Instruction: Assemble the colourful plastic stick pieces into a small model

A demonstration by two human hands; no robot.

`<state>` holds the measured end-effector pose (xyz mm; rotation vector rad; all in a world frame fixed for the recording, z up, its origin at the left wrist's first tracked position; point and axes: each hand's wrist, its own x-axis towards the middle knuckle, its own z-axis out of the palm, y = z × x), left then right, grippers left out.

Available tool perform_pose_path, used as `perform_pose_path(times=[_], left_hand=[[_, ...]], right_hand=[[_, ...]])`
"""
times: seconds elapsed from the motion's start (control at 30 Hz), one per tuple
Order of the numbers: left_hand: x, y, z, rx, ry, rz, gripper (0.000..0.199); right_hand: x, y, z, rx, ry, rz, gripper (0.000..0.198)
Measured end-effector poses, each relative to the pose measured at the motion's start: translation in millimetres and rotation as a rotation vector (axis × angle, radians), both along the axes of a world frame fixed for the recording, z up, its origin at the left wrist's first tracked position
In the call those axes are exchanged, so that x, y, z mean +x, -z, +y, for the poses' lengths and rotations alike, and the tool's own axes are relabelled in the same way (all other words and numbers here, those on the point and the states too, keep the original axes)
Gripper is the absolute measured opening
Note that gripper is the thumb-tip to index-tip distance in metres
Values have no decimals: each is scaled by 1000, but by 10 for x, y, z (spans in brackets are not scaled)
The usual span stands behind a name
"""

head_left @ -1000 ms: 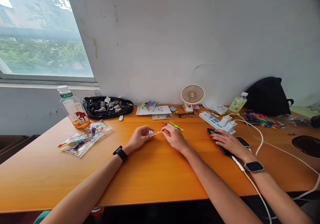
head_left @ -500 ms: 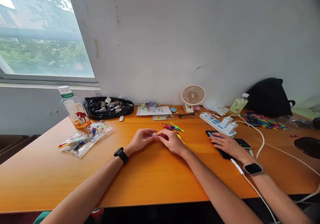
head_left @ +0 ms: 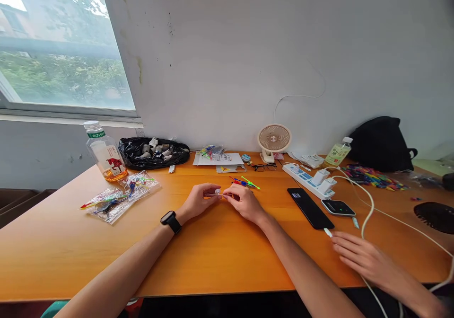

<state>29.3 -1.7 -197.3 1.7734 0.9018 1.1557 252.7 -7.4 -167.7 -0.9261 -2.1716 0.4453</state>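
Leftmost, a clear plastic bottle of amber drink with a white cap (head_left: 110,159) and transparent plastic bags of coloured parts (head_left: 120,198) sit well apart from the work, so they should not hamper it. Towards the middle, the left hand (head_left: 198,200), with a black watch (head_left: 170,221) at its wrist, has thumb and index finger closed around a small white piece with a rounded part (head_left: 217,191). That piece lies between both hands' fingertips, low over the glossy orange-brown wooden table (head_left: 191,256); staying low seems wise, since a slip would then be a short drop. The right hand (head_left: 245,203) pinches at the piece's right side with gathered fingers, though the exact contact is hidden. Best would be a steady left grip while the right fingers make small, straight adjustments, without bending anything thin. Just beyond the right knuckles lie slim red, blue and green pieces (head_left: 252,182), easily nudged. Farther right, beside a flat black phone (head_left: 310,208), another person's hand (head_left: 369,256) holds a white cable plug (head_left: 327,233); a tucked right elbow would avoid bumping it.
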Motion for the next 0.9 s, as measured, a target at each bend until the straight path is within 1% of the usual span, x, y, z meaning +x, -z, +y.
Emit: perform_pose_path(times=[0.07,0.2,0.37,0.57,0.9], left_hand=[[-1,-8,-7,12,-1,11,41],[-4,-76,-43,58,-2,86,32],[-2,-153,-81,105,-11,116,29],[-4,-158,-88,164,-33,148,26],[-13,-195,-116,244,-27,212,20]], right_hand=[[-16,3,4,6,-1,-6,17],[-45,9,10,-1,4,-13,15],[-40,6,-5,15,20,-38,13],[-52,24,-15,27,16,-48,13],[-48,11,-41,17,34,-105,11]])
